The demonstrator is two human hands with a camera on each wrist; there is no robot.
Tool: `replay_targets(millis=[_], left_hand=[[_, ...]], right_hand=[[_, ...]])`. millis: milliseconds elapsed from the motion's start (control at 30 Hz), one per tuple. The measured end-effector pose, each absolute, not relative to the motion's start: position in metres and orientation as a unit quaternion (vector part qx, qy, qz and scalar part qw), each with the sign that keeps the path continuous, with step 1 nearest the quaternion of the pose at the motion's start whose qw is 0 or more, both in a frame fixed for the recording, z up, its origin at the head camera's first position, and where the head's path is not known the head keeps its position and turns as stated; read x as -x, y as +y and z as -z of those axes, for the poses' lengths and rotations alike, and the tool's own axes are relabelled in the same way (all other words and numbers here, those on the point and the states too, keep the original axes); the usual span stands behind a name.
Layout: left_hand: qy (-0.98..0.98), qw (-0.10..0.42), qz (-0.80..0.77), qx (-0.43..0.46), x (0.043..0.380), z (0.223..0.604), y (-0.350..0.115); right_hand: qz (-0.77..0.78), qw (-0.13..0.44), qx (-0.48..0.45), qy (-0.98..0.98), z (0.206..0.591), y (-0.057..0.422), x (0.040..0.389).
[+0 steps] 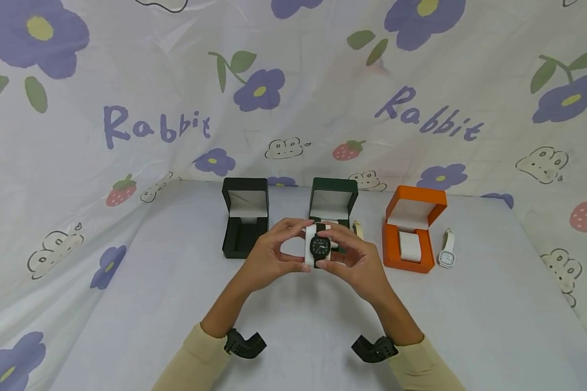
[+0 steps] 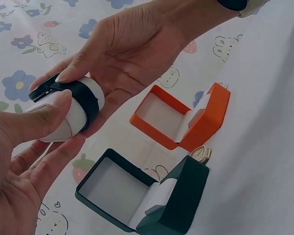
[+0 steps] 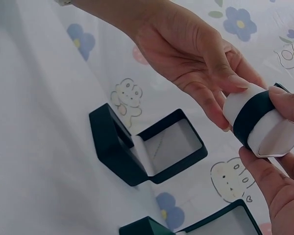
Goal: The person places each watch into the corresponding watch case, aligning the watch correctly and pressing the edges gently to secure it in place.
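Note:
A black-strapped watch (image 1: 320,247) with a dark dial is wrapped around a white cushion (image 1: 310,252), held up above the table. My left hand (image 1: 269,255) pinches the cushion's left end between thumb and fingers. On the other side my right hand (image 1: 359,263) grips the watch and cushion, its thumb and fingers at the strap. In the left wrist view, the dark strap (image 2: 85,100) circles the cushion, and its end sections (image 2: 46,89) overlap under the thumbs. The dial is hidden in both wrist views.
An open black box (image 1: 235,239) stands left, and an open dark green box (image 1: 334,184) behind my hands. At right is an open orange box (image 1: 395,259) holding a white cushion (image 1: 410,247). A gold watch (image 1: 357,229) and a pale-strapped watch (image 1: 447,252) lie nearby.

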State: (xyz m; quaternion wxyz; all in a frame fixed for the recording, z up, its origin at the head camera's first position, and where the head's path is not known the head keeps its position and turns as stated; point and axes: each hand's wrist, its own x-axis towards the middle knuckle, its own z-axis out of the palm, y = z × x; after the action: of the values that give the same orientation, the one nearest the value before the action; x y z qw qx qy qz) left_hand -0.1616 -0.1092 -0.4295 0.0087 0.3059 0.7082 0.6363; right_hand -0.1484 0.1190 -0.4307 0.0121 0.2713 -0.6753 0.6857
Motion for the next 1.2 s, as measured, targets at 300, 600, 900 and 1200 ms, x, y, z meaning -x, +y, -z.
replay_targets(millis=[300, 600, 900, 1200], left_hand=[[0.71, 0.013, -0.63, -0.315, 0.1628, 0.4299, -0.1089], [0.708, 0.023, -0.631, -0.315, 0.1632, 0.4307, -0.1088], [0.706, 0.029, -0.633, -0.318, 0.1636, 0.4333, -0.1096], [0.706, 0.018, -0.63, -0.322, 0.1643, 0.4342, -0.1103]], right_hand=[[-0.68, 0.014, -0.273, -0.68, 0.4309, 0.1205, 0.149], [-0.681, 0.007, -0.277, -0.678, 0.4304, 0.1218, 0.1483], [-0.682, 0.003, -0.289, -0.672, 0.4321, 0.1222, 0.1484], [-0.668, 0.016, -0.279, -0.689, 0.4311, 0.1208, 0.1488]])
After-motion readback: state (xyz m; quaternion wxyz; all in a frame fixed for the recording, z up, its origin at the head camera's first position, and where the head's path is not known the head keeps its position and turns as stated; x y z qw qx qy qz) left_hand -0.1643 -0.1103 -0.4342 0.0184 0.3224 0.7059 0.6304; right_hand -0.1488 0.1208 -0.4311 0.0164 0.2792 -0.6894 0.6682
